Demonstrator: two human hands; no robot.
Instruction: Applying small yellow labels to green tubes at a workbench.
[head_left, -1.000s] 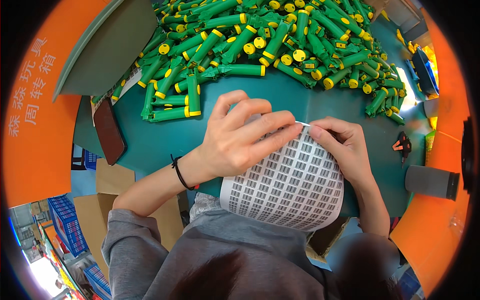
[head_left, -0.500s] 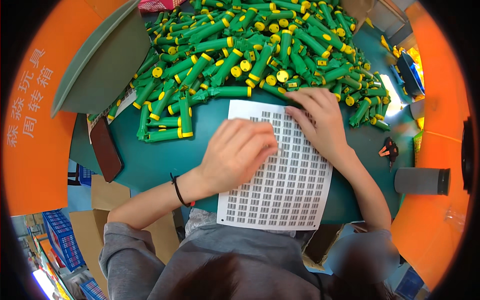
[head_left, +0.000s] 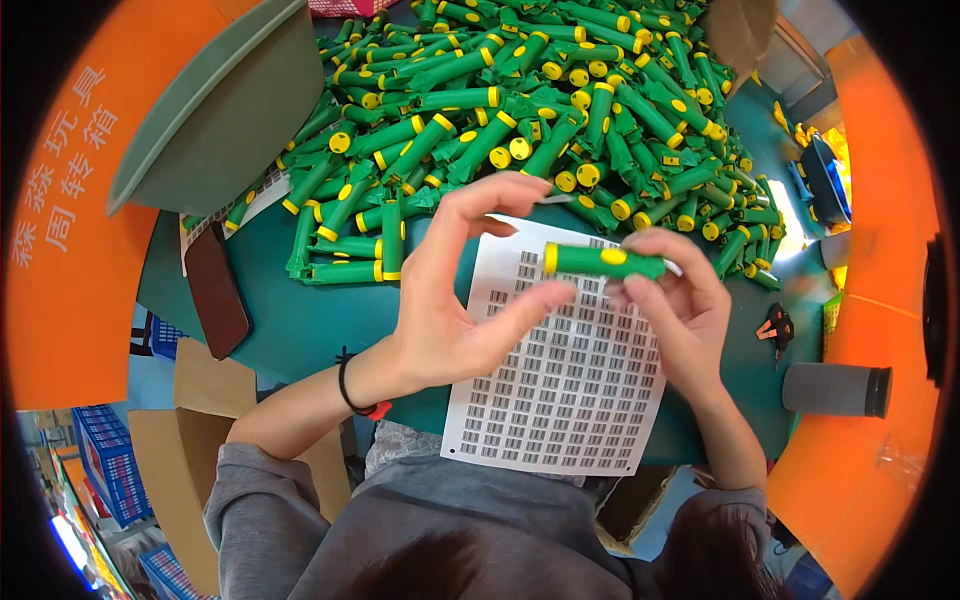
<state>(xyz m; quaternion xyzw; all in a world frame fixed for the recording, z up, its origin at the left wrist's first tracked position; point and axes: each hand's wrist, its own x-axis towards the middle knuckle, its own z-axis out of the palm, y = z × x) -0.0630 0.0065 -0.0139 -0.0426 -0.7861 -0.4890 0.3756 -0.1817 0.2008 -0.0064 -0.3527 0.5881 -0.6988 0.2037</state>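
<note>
My right hand [head_left: 685, 310] grips one end of a green plastic tube [head_left: 595, 260] with a yellow ring at its other end and a yellow oval on its side. The tube is held level above a white sheet of small printed labels [head_left: 540, 400]. To its left, my left hand [head_left: 460, 290] has thumb and forefinger spread wide apart. A small pale strip [head_left: 555, 199], apparently a label, clings to the left forefinger's tip. Some labels at the sheet's upper left are gone. Fingers hide part of the tube's right end.
A large heap of similar green tubes [head_left: 470, 100] covers the table's far side. A grey-green basin [head_left: 220, 110] leans at the left, near a dark brown flat case [head_left: 215, 290]. Small scissors [head_left: 775, 328] and a grey cup [head_left: 835, 389] lie at the right. Open cardboard box [head_left: 180, 460] lower left.
My right hand has left the sheet's top edge and now holds a green tube over it. My left hand has lifted off the labels and opened, a pale strip on its forefinger.
</note>
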